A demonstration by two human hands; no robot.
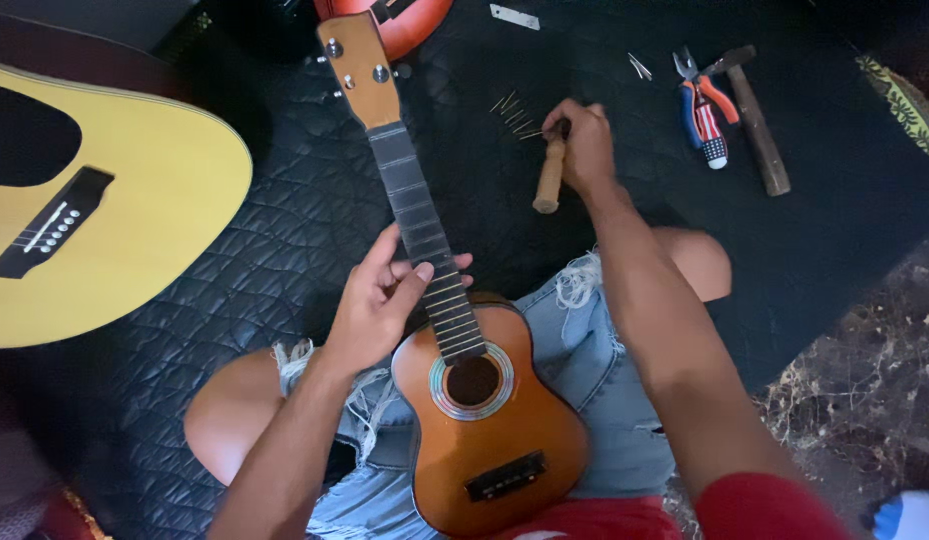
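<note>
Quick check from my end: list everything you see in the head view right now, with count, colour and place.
ukulele: 1, orange-brown, no strings visible, on the person's lap, neck pointing away
wooden-handled tool: 1, tan handle, on the mat past the right knee
thin metal pieces: a small scatter, count unclear, brassy, beside that tool
pliers: 1, red and blue handles, upper right
hammer: 1, wooden handle, right of the pliers
small metal clip: 1, silvery, left of the pliers
acoustic guitar: 1, yellow, far left
red instrument body: 1, top edge, partly hidden
quilted mat: 1, black, beneath everything
left hand: around the ukulele neck
right hand: gripping the top of the wooden-handled tool
</note>
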